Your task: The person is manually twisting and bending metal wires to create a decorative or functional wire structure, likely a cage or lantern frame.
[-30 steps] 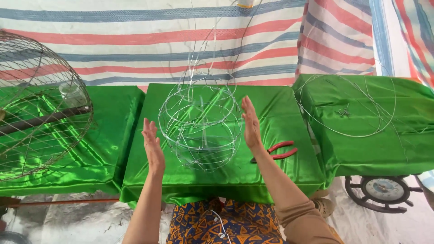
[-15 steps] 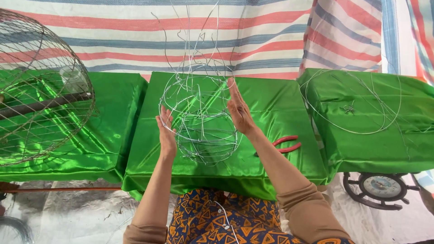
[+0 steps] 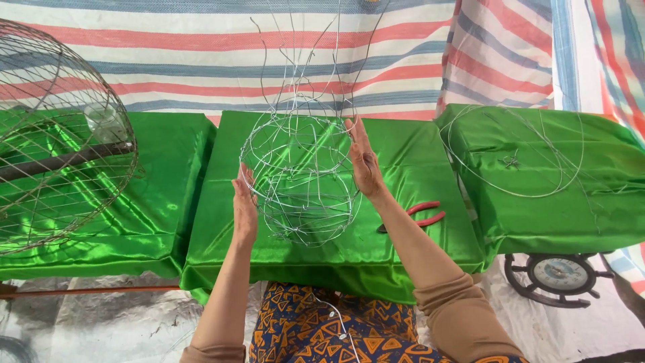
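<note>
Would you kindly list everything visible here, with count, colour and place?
wire frame: one, silver, middle table, between both hands
tables: three, green satin covers, in a row
wire cage: one, grey, far left
jar: one, clear, inside cage
pliers: one, red handles, right of frame
wire coil: one, silver, right table
wheel clock: one, dark, floor right
tarp: striped red, blue, white, behind
left hand: flat on frame's left side
right hand: flat on frame's right side

I'm sitting in a makeshift craft workshop under a tent — striped tarpaulin (image 3: 201, 60) hangs as the back wall, low benches draped in shiny green cloth (image 3: 403, 154) serve as worktops, and wire frames (image 3: 299, 178), loose wire hoops (image 3: 517, 154) and red-handled pliers (image 3: 420, 215) lie about.
</note>
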